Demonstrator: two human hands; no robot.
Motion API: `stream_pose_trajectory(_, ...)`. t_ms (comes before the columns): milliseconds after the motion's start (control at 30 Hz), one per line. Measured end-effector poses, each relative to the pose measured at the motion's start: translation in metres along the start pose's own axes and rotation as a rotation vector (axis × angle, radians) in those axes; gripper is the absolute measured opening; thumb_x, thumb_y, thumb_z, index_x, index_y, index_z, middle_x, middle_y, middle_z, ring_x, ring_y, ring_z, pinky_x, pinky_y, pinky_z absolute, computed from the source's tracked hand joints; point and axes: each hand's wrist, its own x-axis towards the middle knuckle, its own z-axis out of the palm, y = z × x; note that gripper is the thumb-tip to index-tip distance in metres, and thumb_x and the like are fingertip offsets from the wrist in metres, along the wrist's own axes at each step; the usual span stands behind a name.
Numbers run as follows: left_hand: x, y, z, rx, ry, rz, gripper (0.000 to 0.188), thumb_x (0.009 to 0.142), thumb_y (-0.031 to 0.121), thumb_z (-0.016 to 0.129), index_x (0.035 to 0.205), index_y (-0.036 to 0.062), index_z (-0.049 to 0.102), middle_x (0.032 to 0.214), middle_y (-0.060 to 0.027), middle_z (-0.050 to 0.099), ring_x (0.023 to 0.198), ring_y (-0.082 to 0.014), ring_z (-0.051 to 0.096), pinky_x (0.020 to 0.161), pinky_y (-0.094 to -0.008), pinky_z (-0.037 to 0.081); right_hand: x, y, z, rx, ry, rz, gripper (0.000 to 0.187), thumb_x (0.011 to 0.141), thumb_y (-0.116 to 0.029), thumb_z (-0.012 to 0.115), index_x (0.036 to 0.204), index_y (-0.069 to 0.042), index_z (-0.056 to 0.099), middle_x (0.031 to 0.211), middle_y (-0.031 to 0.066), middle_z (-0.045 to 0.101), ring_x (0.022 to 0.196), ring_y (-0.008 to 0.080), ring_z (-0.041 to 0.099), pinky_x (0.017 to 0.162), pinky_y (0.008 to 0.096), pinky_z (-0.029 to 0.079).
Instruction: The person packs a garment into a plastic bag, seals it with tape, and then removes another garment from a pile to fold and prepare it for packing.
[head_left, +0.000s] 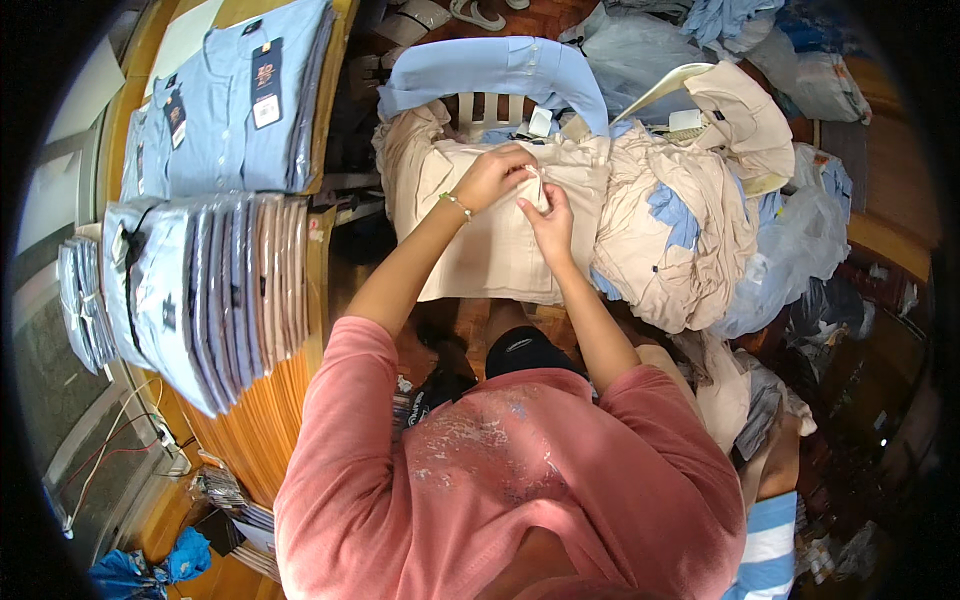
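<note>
A cream shirt (465, 262) lies spread in front of me, its lower edge hanging toward my knees. My left hand (496, 176) is closed at its upper part, with fingertips pinching a small fold of the cloth. Just to the right and a little nearer, my right hand (550, 228) has thumb and fingers closed on the same raised strip of fabric. The fingertips of both hands are close together. Any small part between them is too fine to make out.
Crumpled cream garments (675, 235) are heaped at the right, beside clear plastic bags (785, 275). A light-blue garment (490, 68) drapes over a white chair (490, 108) behind the shirt. At left, a wooden table (255, 425) holds bagged folded shirts (205, 290) and tagged blue shirts (225, 125).
</note>
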Motion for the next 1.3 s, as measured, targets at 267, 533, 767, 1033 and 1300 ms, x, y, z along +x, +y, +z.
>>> stream_pose_trajectory(267,-0.071,0.144,-0.115,-0.424,0.271,-0.1,0.012,0.081,0.009,0.067,0.087,0.0017,0.059,0.081,0.0002,0.06,0.069,-0.004,0.051,0.062,-0.0195,0.042,-0.017,-0.226,-0.032,0.363,-0.331,-0.143,0.016,0.08,-0.006,0.067,0.09,-0.002,0.055,0.086,0.0003,0.057,0.078,0.0067,0.052,0.07,0.0213,0.043)
stream_pose_trajectory(533,-0.156,0.28,-0.18,-0.199,0.205,-0.082,0.014,0.079,0.006,0.068,0.091,-0.001,0.064,0.079,0.0012,0.061,0.067,-0.0031,0.051,0.06,-0.0173,0.042,-0.078,-0.318,-0.059,-0.094,-0.319,-0.645,0.018,0.079,-0.009,0.067,0.094,-0.002,0.06,0.089,0.0034,0.059,0.082,0.0124,0.054,0.077,0.0254,0.043)
stream_pose_trajectory(767,-0.181,0.302,-0.173,0.102,0.176,0.029,0.014,0.08,0.012,0.066,0.087,-0.0001,0.063,0.072,-0.0024,0.06,0.06,-0.0068,0.047,0.057,-0.0224,0.042,-0.142,-0.283,-0.009,0.295,-0.244,-0.362,0.006,0.08,-0.003,0.063,0.086,-0.001,0.063,0.084,0.0044,0.062,0.078,0.0114,0.055,0.073,0.0248,0.043)
stream_pose_trajectory(1033,-0.18,0.303,-0.171,0.095,0.172,-0.019,0.013,0.081,0.01,0.065,0.088,-0.0005,0.063,0.073,-0.0023,0.061,0.063,-0.006,0.05,0.059,-0.0216,0.044,-0.147,-0.272,0.014,0.391,-0.305,-0.185,0.013,0.079,0.001,0.063,0.092,-0.001,0.061,0.084,0.0013,0.061,0.075,0.0061,0.054,0.069,0.021,0.044)
stream_pose_trajectory(1300,-0.177,0.282,-0.182,0.155,0.189,-0.203,0.013,0.08,0.008,0.067,0.088,-0.0021,0.064,0.076,-0.0023,0.064,0.068,-0.0052,0.056,0.063,-0.0197,0.047,-0.098,-0.286,-0.035,0.269,-0.483,-0.284,0.017,0.079,-0.007,0.067,0.093,0.0,0.061,0.08,0.0,0.059,0.074,0.007,0.052,0.069,0.0223,0.043)
